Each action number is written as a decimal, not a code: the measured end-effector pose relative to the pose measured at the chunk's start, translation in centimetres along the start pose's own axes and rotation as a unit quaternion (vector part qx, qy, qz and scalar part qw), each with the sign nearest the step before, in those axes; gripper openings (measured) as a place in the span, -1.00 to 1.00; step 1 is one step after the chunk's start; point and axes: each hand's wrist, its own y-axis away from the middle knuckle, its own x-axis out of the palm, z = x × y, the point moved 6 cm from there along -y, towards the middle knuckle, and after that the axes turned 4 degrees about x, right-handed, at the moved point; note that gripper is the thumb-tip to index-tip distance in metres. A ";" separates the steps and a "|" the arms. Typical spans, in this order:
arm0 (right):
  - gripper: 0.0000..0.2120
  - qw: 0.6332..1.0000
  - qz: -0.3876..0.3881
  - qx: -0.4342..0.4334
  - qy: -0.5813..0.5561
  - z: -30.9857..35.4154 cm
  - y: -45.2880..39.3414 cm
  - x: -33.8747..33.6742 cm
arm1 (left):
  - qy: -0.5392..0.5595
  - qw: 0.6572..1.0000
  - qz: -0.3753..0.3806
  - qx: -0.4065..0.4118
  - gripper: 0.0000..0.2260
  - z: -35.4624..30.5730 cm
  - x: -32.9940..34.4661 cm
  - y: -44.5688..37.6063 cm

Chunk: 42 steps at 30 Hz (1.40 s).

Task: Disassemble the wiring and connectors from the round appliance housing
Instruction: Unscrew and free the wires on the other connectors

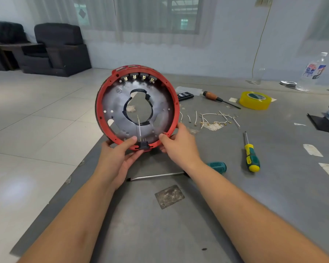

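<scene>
The round appliance housing [171, 95], red-rimmed with a silver inner plate and a large central hole, is held upright above the grey table's left edge. My left hand [120, 154] grips its lower rim, thumb next to a black connector [143, 145] with metal pins at the bottom. One thin white wire [139, 126] rises from that connector. My right hand [177, 145] holds the lower right rim. Several brass terminals [139, 78] sit in a row under the top rim. Removed white wires with brass ends [211, 120] lie on the table to the right.
On the grey table [235, 196] lie a long teal-handled screwdriver [217, 167] under my right wrist, a yellow-green screwdriver [251, 154], a brown-handled screwdriver [217, 98], a yellow tape roll [254, 100], a bit case [185, 95] and a plastic bottle [311, 73]. The table's edge runs diagonally at left.
</scene>
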 end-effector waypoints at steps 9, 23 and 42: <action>-0.69 0.999 -0.005 -0.001 0.034 -0.6 -0.2 -0.7 | 0.044 0.998 0.034 -0.038 -0.56 1.0 0.5 -0.4; -0.55 0.898 0.228 -0.145 0.348 0.1 2.8 -7.9 | 0.032 0.999 0.034 -0.001 -0.64 1.2 -0.3 -1.2; -0.44 0.965 0.132 0.024 -0.226 -0.8 2.9 -10.6 | -0.014 1.000 0.005 0.011 -0.54 1.3 0.4 -0.3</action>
